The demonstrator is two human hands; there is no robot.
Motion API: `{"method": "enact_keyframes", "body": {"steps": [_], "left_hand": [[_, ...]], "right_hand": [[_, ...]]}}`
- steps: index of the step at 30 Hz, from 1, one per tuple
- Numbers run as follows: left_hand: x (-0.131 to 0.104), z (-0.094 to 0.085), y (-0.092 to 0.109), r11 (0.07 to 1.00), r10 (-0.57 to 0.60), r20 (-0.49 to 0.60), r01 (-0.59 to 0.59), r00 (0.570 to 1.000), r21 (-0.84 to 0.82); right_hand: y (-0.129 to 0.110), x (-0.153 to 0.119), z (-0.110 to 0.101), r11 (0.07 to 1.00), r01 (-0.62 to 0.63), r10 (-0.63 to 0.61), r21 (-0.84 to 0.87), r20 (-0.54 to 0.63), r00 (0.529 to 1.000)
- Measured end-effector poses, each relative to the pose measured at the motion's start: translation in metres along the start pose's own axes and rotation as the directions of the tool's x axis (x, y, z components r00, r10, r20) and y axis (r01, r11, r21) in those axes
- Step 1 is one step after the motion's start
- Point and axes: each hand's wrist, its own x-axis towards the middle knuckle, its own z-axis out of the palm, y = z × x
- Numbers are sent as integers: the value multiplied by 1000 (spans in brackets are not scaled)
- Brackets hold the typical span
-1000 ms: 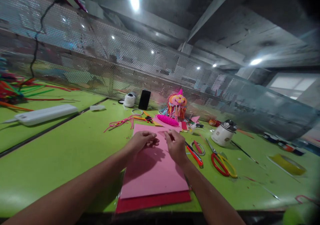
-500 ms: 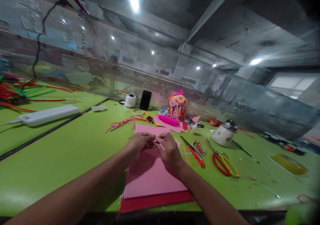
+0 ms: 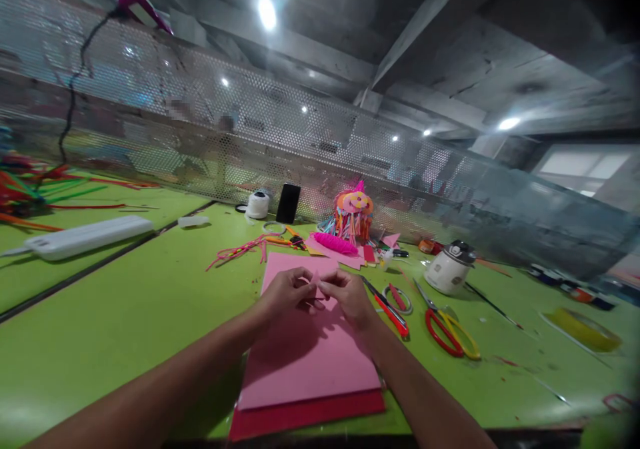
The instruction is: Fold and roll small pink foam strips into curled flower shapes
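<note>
Above a pink sheet (image 3: pixel 310 369) my left hand (image 3: pixel 289 292) and my right hand (image 3: pixel 347 296) meet, fingers pinched around a small pink piece (image 3: pixel 316 280) that rises between the fingertips. The piece is partly hidden by the fingers. Under the pink sheet a red sheet (image 3: pixel 307 417) shows along the near edge. Just right of my right hand lie a red-handled cutter (image 3: pixel 395 317) and a roll of tape (image 3: pixel 406 300). Beyond the hands lie a bright pink bundle (image 3: pixel 334 243) and a pink and orange figure with hanging strips (image 3: pixel 354 212).
Scissors (image 3: pixel 453 332), a white pot (image 3: pixel 450 267) and yellow tape (image 3: pixel 583 329) lie to the right. Farther left are pink cords (image 3: pixel 237 252), a phone (image 3: pixel 289 202) and a power strip (image 3: pixel 93 236). A mesh screen (image 3: pixel 200 129) borders the green table (image 3: pixel 125 329).
Both hands have shifted slightly, with the small pink piece now upright between the fingertips. The view has moved a little, and the sheets appear lower and farther left.
</note>
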Motion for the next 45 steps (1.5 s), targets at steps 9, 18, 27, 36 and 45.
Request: {"method": "enact_keyframes", "body": {"steps": [9,18,27,36,45], "left_hand": [[-2,0,4,999,7,19,-8,1000,40],[-5,-2,6,995,-52,56,56,997,-87],[-9,1,13,995,-40,68,46,997,-94],[-13,-2,20,991,-11,178,35,984,-130],[-11,0,20,993,-70,154,84,986,-88]], "right_hand": [[6,2,-3,967,-147,143,207,35,989],[6,-3,3,886,-235,235,400,50,971],[3,-4,4,908,-170,162,382,55,985],[-9,-6,2,919,-138,110,369,97,989],[-9,-6,0,925,-137,100,354,122,988]]}}
